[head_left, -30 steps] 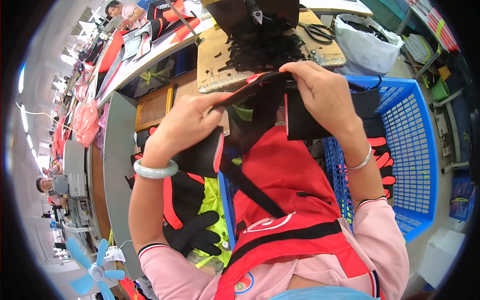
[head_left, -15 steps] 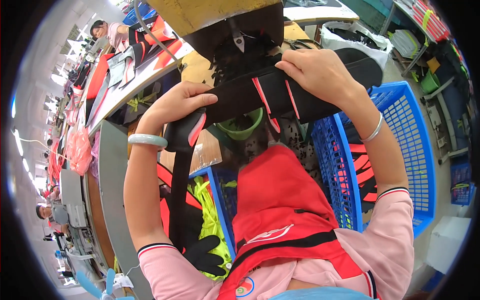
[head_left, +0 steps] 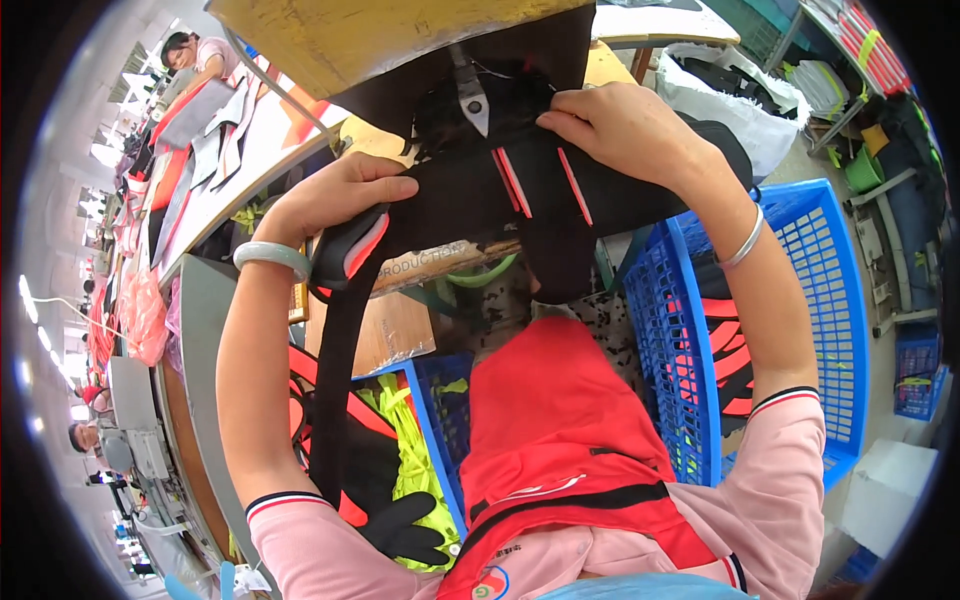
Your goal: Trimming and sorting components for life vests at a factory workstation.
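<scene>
My left hand (head_left: 335, 200) pinches the left end of a wide black fabric band (head_left: 450, 200), thumb on top. The band has thin red-and-white edged strips across its middle, and a red-edged flap hangs at its left end. From that end a long black strap (head_left: 340, 370) trails down. At the band's far right edge, my right hand (head_left: 630, 130) grips it between thumb and fingers. Just beyond the band, between both hands, a pointed metal part (head_left: 473, 105) hangs under a yellow machine head (head_left: 400, 45). The band's right end passes beneath my right wrist.
A blue plastic basket (head_left: 840, 330) with black and red pieces stands at my right. A blue bin (head_left: 430, 400) with yellow-green strips sits below left, near a cardboard box (head_left: 385, 330). Farther off are a white sack (head_left: 720, 100) and a person (head_left: 200, 60) at a worktable.
Both hands have moved the band slightly left, and it now lies nearer the pointed metal part. The lower loop of the band swings into view; the head view has shifted a little.
</scene>
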Motion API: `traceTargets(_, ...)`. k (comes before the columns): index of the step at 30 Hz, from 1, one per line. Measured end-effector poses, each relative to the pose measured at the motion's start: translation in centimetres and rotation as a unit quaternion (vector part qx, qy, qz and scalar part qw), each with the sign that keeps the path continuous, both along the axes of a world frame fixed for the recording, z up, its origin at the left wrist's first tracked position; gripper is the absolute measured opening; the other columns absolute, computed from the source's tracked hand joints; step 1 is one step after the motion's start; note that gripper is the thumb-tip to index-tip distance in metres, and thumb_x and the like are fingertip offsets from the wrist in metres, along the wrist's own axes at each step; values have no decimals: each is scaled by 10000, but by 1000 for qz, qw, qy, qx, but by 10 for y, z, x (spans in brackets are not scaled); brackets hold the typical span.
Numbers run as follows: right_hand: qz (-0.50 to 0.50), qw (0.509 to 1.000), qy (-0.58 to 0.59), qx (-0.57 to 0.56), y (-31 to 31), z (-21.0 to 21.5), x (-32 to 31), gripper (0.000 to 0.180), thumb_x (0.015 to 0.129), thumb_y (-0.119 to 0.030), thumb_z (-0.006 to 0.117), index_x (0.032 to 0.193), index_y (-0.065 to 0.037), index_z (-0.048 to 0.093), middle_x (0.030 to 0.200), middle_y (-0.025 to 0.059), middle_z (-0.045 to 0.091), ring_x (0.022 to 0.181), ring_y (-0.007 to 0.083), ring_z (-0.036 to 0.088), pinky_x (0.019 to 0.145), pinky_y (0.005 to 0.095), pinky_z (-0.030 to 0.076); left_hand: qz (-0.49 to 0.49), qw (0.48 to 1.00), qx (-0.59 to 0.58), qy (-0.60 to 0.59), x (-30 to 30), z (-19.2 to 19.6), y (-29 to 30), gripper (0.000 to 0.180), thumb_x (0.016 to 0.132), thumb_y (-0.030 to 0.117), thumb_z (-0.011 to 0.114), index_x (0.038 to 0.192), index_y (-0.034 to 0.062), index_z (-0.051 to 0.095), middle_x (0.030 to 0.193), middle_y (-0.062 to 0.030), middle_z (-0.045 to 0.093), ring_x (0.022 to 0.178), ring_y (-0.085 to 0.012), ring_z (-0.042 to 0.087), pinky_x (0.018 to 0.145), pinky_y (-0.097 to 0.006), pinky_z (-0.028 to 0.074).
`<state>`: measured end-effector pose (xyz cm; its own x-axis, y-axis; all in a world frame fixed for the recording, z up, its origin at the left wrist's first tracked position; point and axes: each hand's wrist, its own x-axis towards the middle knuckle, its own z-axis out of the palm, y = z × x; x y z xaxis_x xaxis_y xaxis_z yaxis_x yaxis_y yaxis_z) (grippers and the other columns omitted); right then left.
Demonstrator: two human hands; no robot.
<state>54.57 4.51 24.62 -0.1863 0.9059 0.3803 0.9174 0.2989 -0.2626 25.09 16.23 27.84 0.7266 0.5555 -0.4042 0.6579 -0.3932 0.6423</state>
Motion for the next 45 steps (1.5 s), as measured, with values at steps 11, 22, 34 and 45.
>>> traceTargets(11, -8, 999, -11, 34, 13, 6, 6, 363, 936, -386, 536, 889, -67, 702, 756, 155, 661, 746, 348, 647, 696, 423, 515, 8, 998, -10, -54, -2, -2, 10, 399, 956, 317, 605, 680, 66, 463, 650, 114, 343, 614, -7, 321, 540, -237, 308)
traceTargets(22, 1, 974, 89, -208, -58, 16, 44, 396, 973, -353, 515, 872, 21, 598, 721, 163, 564, 690, 240, 545, 669, 370, 450, -37, 982, 176, -58, -50, 26, -57, 206, 887, 165, 652, 840, -19, 573, 665, -66, 484, 611, -148, 461, 593, -309, 413)
traceTargets(34, 204, 850, 291, -388, -101, 12, -7, 399, 1002, -366, 495, 1069, -10, 664, 933, 21, 657, 873, 83, 566, 794, 250, 463, -133, 905, 401, -55, -97, 117, -216, 302, 758, 93, 704, 1051, 23, 686, 855, -151, 655, 691, -294, 649, 580, -345, 502)
traceTargets(45, 387, 652, 505, -413, -161, -29, -126, 398, 992, -334, 535, 1196, -2, 616, 1077, 21, 652, 1012, 84, 543, 913, 251, 434, -98, 816, 564, -83, -136, 120, -285, 407, 658, 112, 742, 1046, 3, 685, 892, -160, 660, 730, -298, 668, 595, -348, 546)
